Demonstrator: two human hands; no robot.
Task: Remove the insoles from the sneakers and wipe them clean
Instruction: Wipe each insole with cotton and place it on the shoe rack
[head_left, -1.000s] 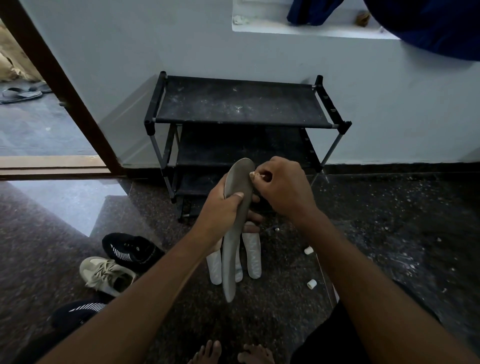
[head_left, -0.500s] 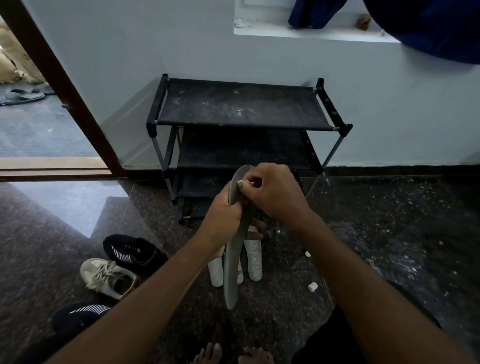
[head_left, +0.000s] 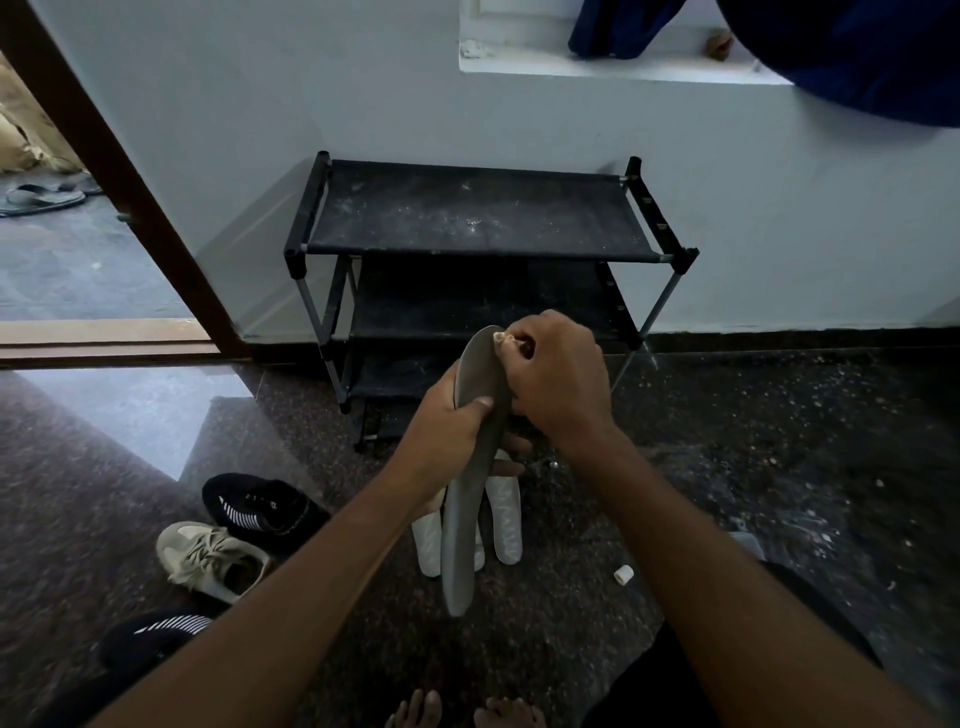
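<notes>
Speckled floor (head_left: 727, 467); curved grey insole (head_left: 462, 519), left hand (head_left: 447, 426); pale wad (head_left: 501, 339), right hand (head_left: 561, 384).

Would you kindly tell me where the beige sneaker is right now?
In the head view, the beige sneaker lies on the floor at the lower left, between a black sneaker farther off and another black sneaker nearer the person.

Two bare forearms (head_left: 311, 597) uncovered down to the frame's lower edge, left hand (head_left: 447, 431) and right hand (head_left: 558, 384) bare, short thumbnail (head_left: 485, 401) on the left, black garment (head_left: 675, 691) over the leg at lower right, bare toes (head_left: 415, 712) of both feet at bottom centre
</notes>
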